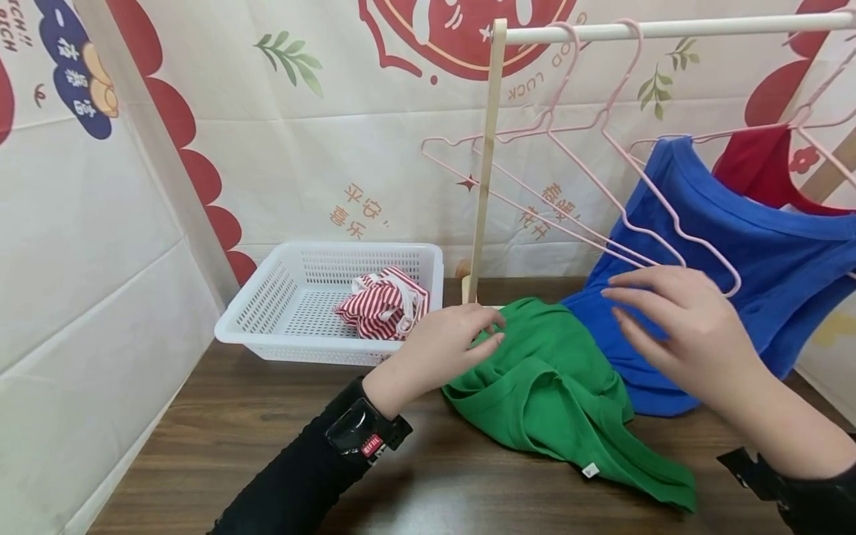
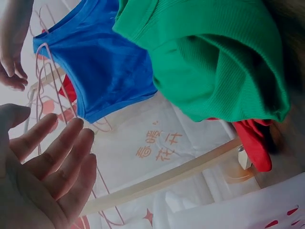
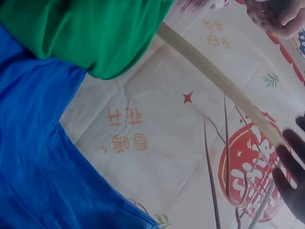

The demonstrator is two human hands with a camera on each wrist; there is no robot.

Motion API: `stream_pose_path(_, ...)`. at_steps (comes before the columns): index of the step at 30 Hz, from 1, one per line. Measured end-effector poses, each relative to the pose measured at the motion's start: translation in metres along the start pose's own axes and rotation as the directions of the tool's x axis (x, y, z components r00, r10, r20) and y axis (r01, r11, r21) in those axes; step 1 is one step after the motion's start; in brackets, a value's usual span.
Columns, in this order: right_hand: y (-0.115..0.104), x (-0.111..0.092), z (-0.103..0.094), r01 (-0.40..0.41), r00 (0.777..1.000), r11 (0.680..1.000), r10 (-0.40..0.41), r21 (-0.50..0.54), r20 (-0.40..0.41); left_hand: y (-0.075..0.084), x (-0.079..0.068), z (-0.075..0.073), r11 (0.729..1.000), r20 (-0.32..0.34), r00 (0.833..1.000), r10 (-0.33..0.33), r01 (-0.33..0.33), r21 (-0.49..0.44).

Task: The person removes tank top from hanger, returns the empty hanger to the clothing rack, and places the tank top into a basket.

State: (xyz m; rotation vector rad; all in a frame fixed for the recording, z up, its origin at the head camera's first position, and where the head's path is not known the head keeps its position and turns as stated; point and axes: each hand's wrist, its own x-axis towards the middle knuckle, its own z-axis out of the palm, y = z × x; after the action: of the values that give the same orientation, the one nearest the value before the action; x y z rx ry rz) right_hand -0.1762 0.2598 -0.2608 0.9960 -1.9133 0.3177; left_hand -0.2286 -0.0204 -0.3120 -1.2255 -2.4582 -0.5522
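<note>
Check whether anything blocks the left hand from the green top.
Nothing visible does: no other thing shows between the left hand and the green top in the head view. The blue tank top is past the green top's far right side, not between them.

From here, the blue top hides much of the red garment, also cropped by the head view's right edge. The white tag on the green garment is too small to read; the left hand screens a near corner of the white basket.
</note>
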Motion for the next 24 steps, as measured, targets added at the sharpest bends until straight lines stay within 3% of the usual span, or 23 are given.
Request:
stream_pose_path(8, -0.001, -0.011, 0.009, 0.099, 0.974, 0.991, -0.115, 0.092, 0.193, 0.004, 0.0, 0.01, 0.997, 0.124, 0.991, 0.045, -0.052, 0.058)
stream_pose_path(20, -0.001, -0.036, 0.026, 0.052, 0.906, 0.992, -0.094, 0.111, 0.414, 0.006, -0.002, 0.026, 0.99, 0.274, 0.955, 0.112, -0.131, 0.051)
stream_pose_path(24, 0.0, -0.039, 0.028, 0.031, 0.881, 0.994, -0.076, 0.103, 0.467, 0.004, -0.003, 0.032, 0.98, 0.331, 0.933, 0.141, -0.179, 0.088)
